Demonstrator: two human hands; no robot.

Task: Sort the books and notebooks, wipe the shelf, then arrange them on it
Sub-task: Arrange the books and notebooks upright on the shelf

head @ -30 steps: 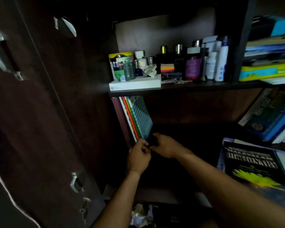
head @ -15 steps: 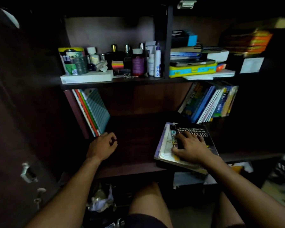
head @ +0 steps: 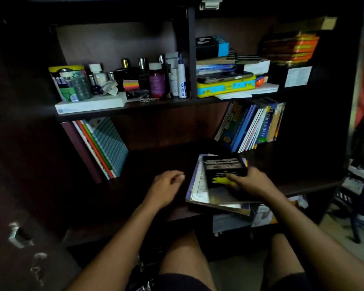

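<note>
home: cluttered dark bookshelf [head: 156, 110], toiletries [head: 156, 82]

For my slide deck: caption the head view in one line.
Right hand on the black dictionary atop a flat stack; left hand empty over the lower shelf.

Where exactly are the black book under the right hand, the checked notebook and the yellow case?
black book [head: 223, 168], head view, upper cover.
checked notebook [head: 110, 143], head view, front cover.
yellow case [head: 225, 88], head view, front side.
</note>
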